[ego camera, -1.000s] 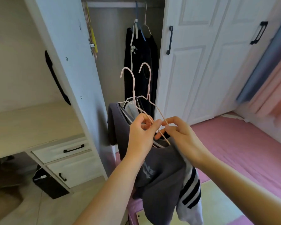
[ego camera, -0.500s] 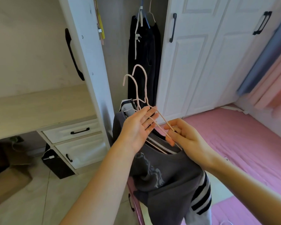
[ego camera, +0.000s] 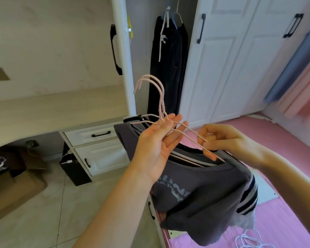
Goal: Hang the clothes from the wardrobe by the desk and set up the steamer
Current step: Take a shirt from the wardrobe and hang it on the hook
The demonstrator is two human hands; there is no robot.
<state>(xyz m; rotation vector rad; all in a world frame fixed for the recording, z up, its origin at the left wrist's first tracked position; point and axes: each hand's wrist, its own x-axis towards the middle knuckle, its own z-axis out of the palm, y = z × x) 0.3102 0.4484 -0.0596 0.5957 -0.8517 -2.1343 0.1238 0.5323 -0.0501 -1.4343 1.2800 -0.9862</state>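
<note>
Two pink wire hangers [ego camera: 159,93] are held together, hooks side by side and pointing left. They carry a dark grey printed sweatshirt [ego camera: 195,190] and a grey garment with black stripes [ego camera: 247,199] beneath it. My left hand [ego camera: 156,149] supports the hangers at their necks, palm towards me and fingers stretched out. My right hand [ego camera: 227,140] pinches the right wire arm at the sweatshirt's collar. Behind them stands the open wardrobe, where black clothes [ego camera: 168,68] hang from the rail. No steamer is visible.
The open wardrobe door [ego camera: 122,51] stands left of the gap, with closed white doors [ego camera: 222,59] to the right. At the left are a pale desk [ego camera: 52,111] and its drawers [ego camera: 97,145], with a black box [ego camera: 72,167] and a cardboard box [ego camera: 13,190] on the floor. The pink bed [ego camera: 284,158] lies at the right, a white cable [ego camera: 249,240] on it.
The two hooks have come together from being spread apart. My left hand's fingers have straightened out from a pinch. The view has turned left, showing more of the desk.
</note>
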